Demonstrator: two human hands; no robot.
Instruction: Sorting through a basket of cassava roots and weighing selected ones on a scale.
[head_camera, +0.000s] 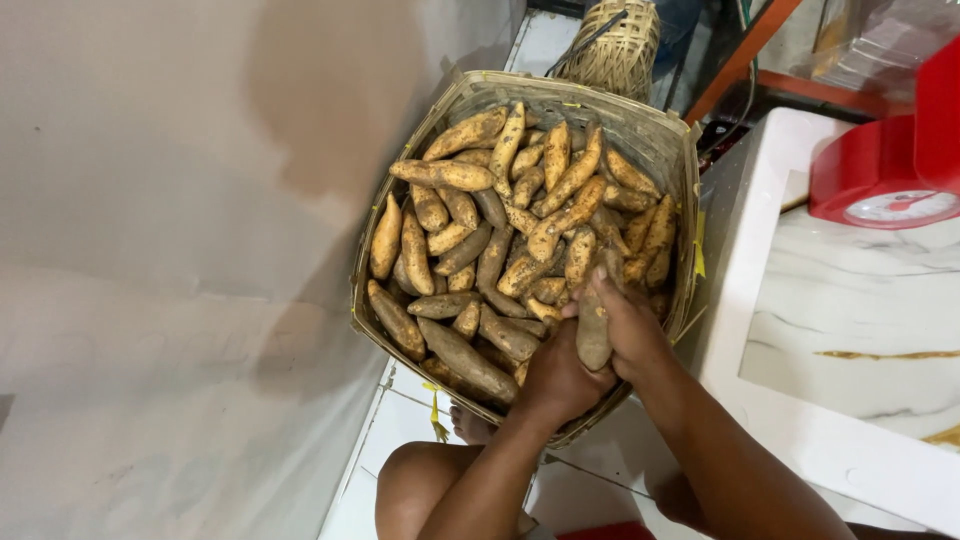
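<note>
Many sweet potatoes (500, 240) fill the big woven basket (660, 140) in front of you, piled high and dusty with dirt. The basket sits on the floor between a plain wall (150, 250) and a white marble counter (850, 300). A red scale (890, 170) stands on that counter, and a small woven basket (615, 45) stands behind the big one. You hold one sweet potato (594, 325) upright over the near edge of the pile. Your right hand (630, 325) wraps around it from the side, grip closed on it. Your left hand (560, 380) cups it from below, grip closed too, so it stays steady.
</note>
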